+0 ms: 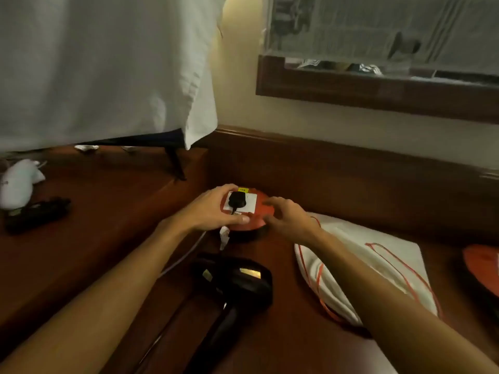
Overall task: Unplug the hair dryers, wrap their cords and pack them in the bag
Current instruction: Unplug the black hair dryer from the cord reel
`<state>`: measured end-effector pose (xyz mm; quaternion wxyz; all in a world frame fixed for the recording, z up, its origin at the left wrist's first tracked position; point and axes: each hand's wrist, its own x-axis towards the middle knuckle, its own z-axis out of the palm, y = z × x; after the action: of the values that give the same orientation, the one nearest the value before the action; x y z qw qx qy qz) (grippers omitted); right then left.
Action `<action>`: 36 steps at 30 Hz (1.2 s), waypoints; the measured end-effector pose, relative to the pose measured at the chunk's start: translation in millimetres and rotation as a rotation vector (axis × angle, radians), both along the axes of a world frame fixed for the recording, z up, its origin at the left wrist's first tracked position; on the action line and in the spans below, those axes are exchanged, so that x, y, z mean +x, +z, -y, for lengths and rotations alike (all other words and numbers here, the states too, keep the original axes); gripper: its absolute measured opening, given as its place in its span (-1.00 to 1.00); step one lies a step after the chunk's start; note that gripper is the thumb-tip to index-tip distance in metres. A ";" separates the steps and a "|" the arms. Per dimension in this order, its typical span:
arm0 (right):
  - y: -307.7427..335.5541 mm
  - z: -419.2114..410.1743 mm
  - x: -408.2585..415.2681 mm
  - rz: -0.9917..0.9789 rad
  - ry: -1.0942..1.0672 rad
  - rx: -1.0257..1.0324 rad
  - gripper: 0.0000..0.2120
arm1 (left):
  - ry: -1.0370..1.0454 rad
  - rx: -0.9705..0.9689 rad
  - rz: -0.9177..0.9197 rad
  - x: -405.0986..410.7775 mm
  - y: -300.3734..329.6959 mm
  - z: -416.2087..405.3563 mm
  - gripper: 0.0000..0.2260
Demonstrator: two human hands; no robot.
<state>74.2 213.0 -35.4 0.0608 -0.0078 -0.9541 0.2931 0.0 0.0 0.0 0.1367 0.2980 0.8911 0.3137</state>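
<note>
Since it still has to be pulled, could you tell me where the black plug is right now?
The black plug sits in the white socket atop the red reel, mid-frame, between the left hand and right hand.

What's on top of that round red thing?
The round red thing carries a white socket plate with a black plug in it. The left hand holds its rim, covering part; the right hand reaches in.
</note>
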 end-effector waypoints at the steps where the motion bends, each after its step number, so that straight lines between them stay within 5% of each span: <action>1: -7.9 -2.1 -9.0 0.001 -0.017 -0.046 -0.59 | 0.011 0.019 0.003 -8.2 -5.2 -5.5 -0.13; 5: -42.2 -8.8 -42.1 0.009 -0.003 -0.093 -0.60 | 0.001 0.067 -0.049 -37.2 -37.7 -20.5 -0.13; 10: -62.7 -12.0 -66.5 -0.014 0.022 0.084 -0.51 | 0.004 -0.018 -0.165 -54.7 -81.9 -21.9 0.01; 21: -60.4 -12.8 -79.7 -0.106 0.026 0.169 -0.52 | 0.004 -0.023 -0.135 -65.0 -98.4 -20.0 0.08; 26: -40.3 -7.5 -87.0 -0.034 0.004 0.172 -0.53 | 0.009 0.140 -0.018 -69.6 -78.3 -14.4 -0.14; 36: -12.8 -5.0 -114.3 0.185 0.205 -0.018 -0.29 | -0.141 0.018 0.113 -96.1 -76.2 12.1 -0.02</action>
<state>-40.1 218.0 -48.2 -0.0579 0.0621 -0.9488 0.3042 -96.1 -12.1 -76.2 0.2057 0.3430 0.8560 0.3275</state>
